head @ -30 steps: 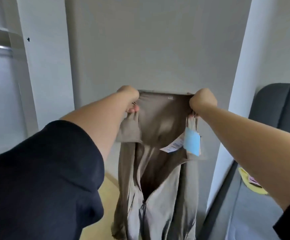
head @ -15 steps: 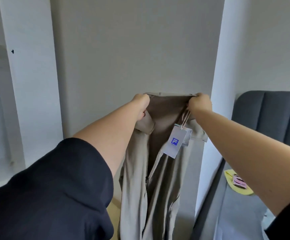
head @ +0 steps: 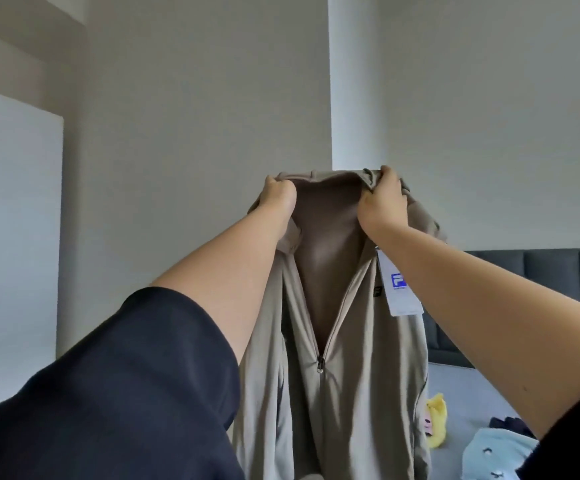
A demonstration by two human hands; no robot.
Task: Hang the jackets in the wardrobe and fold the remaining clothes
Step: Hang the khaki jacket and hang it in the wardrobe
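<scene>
The taupe zip-front fabric jacket (head: 337,341) hangs half unzipped below the fingers, left hand (head: 279,195) and right hand (head: 382,199) each clenched on its collar, a white blue-logo paper tag (head: 397,289) under the right fingers. Since earlier, the hands have risen and more grey bed (head: 468,393) shows.

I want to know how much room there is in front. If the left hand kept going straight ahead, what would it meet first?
Probably the bare grey wall. The left hand, gripping the beige jacket at its collar, has nothing else visible beyond it, though depth is hard to judge.
</scene>
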